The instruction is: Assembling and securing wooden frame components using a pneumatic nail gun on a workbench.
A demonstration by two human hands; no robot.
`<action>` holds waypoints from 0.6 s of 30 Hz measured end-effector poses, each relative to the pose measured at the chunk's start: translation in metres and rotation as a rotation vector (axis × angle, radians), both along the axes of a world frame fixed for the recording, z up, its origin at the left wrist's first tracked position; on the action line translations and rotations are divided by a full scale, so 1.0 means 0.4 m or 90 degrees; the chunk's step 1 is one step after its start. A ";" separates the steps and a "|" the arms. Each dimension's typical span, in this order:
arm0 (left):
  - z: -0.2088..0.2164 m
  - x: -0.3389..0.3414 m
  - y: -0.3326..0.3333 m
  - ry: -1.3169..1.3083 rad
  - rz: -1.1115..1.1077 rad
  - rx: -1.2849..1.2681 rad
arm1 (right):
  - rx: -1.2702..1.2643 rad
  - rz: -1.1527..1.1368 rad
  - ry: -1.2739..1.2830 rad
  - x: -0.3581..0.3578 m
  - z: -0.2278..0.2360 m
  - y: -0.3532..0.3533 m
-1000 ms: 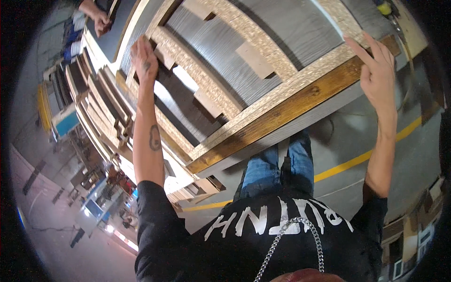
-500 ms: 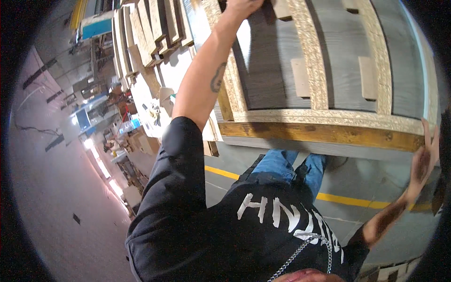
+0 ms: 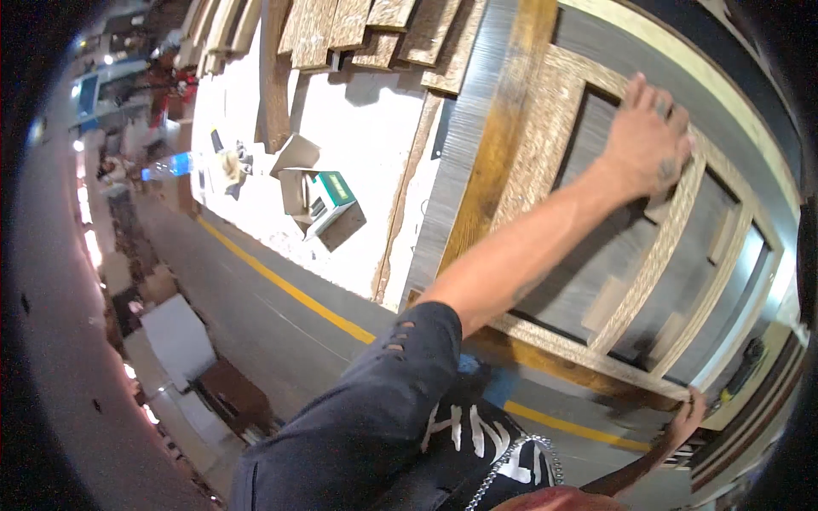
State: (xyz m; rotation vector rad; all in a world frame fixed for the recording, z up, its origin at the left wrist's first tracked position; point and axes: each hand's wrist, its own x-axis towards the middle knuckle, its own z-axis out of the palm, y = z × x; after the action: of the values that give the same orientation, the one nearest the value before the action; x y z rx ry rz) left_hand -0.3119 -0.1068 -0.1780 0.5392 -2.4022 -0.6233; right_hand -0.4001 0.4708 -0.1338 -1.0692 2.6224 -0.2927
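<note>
A ladder-like chipboard frame [image 3: 538, 145] with several crossbars lies on a grey wood-grain panel [image 3: 464, 128]. My left arm stretches across it, and my left hand [image 3: 649, 140] is on the far rail near a crossbar, fingers bent over the rail. At the near right corner my right hand [image 3: 688, 416] holds the frame's edge; its fingers show only in part. Brown-stained wooden strips [image 3: 494, 140] run along the frame's left and near sides. Small wooden blocks [image 3: 605, 302] sit against the crossbars, inside the openings.
Left of the panel is a white worktable [image 3: 375, 111] with stacked chipboard strips [image 3: 349, 30], an opened small box [image 3: 328, 200] and a plastic bottle [image 3: 166, 166]. A yellow floor line [image 3: 281, 281] passes below. Longer boards [image 3: 750, 426] lie at the right.
The view has swung, bringing more of the white worktable and box into sight. My left hand now shows fully on the far rail; my right hand stays at the near right corner.
</note>
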 end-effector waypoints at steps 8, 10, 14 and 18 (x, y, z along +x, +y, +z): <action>0.029 0.012 -0.010 -0.117 -0.050 0.100 | 0.075 -0.173 -0.094 0.029 0.080 -0.116; 0.026 0.020 -0.013 -0.109 -0.041 0.096 | 0.068 -0.195 -0.087 0.054 0.089 -0.163; 0.024 0.019 -0.012 -0.112 -0.039 0.094 | 0.092 -0.215 -0.139 0.041 0.096 -0.149; 0.023 0.003 0.001 -0.061 -0.038 0.124 | 0.071 -0.163 -0.087 0.047 0.088 -0.107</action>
State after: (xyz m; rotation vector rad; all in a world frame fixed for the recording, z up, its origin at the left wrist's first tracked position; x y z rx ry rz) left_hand -0.3108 -0.1064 -0.1687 0.5925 -2.4691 -0.8830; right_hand -0.3814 0.4279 -0.0985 -0.6540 2.6161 -0.2603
